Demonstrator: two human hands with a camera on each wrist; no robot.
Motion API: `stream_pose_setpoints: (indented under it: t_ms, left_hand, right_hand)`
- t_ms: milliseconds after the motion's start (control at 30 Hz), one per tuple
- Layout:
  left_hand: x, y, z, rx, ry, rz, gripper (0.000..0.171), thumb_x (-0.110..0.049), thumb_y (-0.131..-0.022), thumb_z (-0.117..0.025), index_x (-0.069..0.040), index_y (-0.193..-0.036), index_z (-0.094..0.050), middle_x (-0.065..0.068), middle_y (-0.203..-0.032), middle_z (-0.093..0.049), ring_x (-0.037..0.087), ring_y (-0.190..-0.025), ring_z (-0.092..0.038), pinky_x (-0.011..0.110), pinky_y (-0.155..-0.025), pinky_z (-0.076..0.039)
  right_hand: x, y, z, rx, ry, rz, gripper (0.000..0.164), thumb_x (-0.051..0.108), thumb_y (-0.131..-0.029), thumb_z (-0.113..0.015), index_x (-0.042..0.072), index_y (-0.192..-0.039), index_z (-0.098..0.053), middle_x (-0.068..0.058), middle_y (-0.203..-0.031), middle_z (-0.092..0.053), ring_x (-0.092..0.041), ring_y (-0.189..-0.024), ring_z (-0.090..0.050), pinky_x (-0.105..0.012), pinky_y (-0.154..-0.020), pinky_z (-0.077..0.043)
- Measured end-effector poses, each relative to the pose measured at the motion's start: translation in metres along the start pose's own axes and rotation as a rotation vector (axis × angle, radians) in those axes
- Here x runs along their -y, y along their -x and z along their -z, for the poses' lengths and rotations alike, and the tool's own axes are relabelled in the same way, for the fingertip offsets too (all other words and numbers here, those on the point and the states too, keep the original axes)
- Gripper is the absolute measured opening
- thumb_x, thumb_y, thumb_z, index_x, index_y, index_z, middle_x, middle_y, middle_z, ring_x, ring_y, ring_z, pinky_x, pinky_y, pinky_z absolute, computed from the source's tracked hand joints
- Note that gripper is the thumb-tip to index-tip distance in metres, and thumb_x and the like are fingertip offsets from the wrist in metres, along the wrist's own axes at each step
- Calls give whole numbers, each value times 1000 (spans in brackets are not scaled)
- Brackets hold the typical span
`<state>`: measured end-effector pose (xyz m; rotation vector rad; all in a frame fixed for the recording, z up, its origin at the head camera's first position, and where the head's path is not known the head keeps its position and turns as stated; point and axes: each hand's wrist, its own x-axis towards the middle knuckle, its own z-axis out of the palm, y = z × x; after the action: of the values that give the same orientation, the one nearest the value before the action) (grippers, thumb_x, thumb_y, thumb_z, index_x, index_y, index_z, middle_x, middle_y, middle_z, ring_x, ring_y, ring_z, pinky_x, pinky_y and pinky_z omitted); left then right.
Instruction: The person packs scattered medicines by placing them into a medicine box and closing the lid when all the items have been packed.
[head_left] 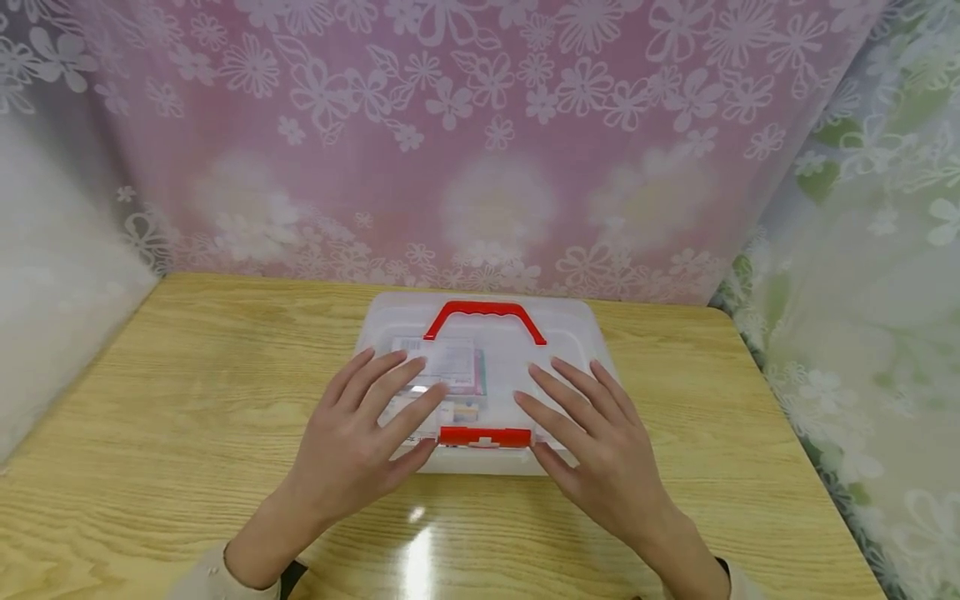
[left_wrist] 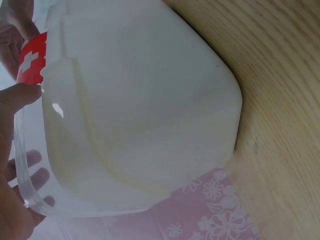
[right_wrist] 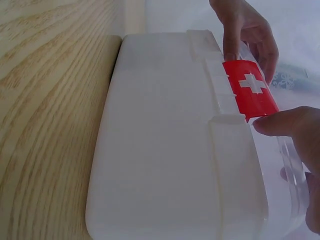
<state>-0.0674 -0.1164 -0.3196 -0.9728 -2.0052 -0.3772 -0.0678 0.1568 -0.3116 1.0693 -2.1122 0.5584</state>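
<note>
A white first-aid box (right_wrist: pixel 160 135) with a clear lid (head_left: pixel 506 362) stands in front of me, its red handle (head_left: pixel 486 308) folded toward the far side. My left hand (head_left: pixel 356 433) rests on the lid's left part with fingers spread. My right hand (head_left: pixel 603 433) lies likewise on the right part. Each thumb touches an end of the red latch (head_left: pixel 483 437), which bears a white cross. The latch lies against the front edge. Through the lid show a flat printed packet (head_left: pixel 442 362) and a smaller pack (head_left: pixel 465 412), partly hidden by my left fingers.
The box stands on a wood-grain table (head_left: pixel 187 400) near its back edge. A pink flowered curtain (head_left: pixel 480 150) hangs behind the table, with a pale flowered cloth (head_left: pixel 885 333) along the right side. Light glares off the tabletop in front.
</note>
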Motion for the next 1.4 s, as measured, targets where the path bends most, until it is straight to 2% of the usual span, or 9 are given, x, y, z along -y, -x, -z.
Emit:
stream_pose_setpoints:
  t_ms: [300,467,600,667,767,833,900,1167,1400]
  left_hand:
    - [2,-1,-1,10,87,34,36,-32,-96,-49,-9,-119,-65,18,-122,-59,40,-110,-53,57,-97,-37]
    - [3,-3,-1,34,128,47,37,-34,-96,-52,-9,-120,-64,18,-123,-58,39,-112,-52,57,-97,-36]
    - [2,-4,-2,65,168,72,39,-36,-92,-62,-9,-118,-65,17,-123,-58,37,-114,-51,55,-99,-35]
    - [1,-4,-4,81,184,71,39,-37,-89,-66,-9,-116,-67,16,-122,-59,36,-115,-52,55,-100,-35]
    - [-1,0,-10,91,185,40,34,-34,-90,-66,-9,-113,-68,14,-120,-61,34,-115,-54,54,-101,-35]
    - [-2,2,-13,79,177,18,30,-32,-91,-65,-9,-111,-69,13,-118,-62,34,-115,-55,56,-100,-35]
    - [-2,3,-14,71,170,1,29,-31,-93,-62,-10,-111,-69,13,-118,-62,34,-115,-55,55,-101,-35]
    - [-3,5,-13,57,130,-40,28,-28,-91,-61,-12,-113,-70,14,-123,-61,35,-117,-53,54,-100,-36]
    - [-2,9,-12,88,164,-49,33,-25,-91,-45,-15,-111,-71,16,-128,-57,37,-121,-50,56,-101,-33]
  right_hand:
    - [-2,-1,1,20,-12,2,38,31,-101,-43,9,-123,-65,-13,-132,-56,-36,-121,-48,-55,-105,-27]
    - [-5,-1,4,66,-23,-9,41,33,-102,-42,9,-127,-63,-13,-135,-53,-36,-124,-46,-55,-107,-24]
    - [-8,1,5,112,-74,-35,38,26,-96,-56,7,-128,-61,-12,-138,-51,-35,-126,-44,-55,-108,-21]
    - [-8,2,3,107,-116,-38,38,27,-95,-60,6,-126,-63,-12,-136,-53,-33,-124,-46,-54,-109,-22]
    - [-6,5,-2,72,-155,-17,29,25,-97,-58,6,-113,-71,-12,-131,-57,-32,-120,-51,-52,-107,-27]
    - [-5,7,-5,56,-155,7,34,30,-100,-49,8,-106,-74,-12,-129,-58,-33,-119,-53,-52,-106,-29]
    - [-4,9,-6,61,-146,21,34,28,-101,-47,11,-101,-76,-10,-130,-59,-34,-120,-52,-52,-106,-29]
    - [-4,14,-7,83,-149,7,36,24,-98,-42,14,-104,-76,-9,-130,-58,-35,-123,-48,-52,-108,-25]
    - [-6,19,-8,93,-162,35,35,24,-98,-42,16,-103,-75,-12,-134,-55,-39,-126,-43,-56,-108,-22]
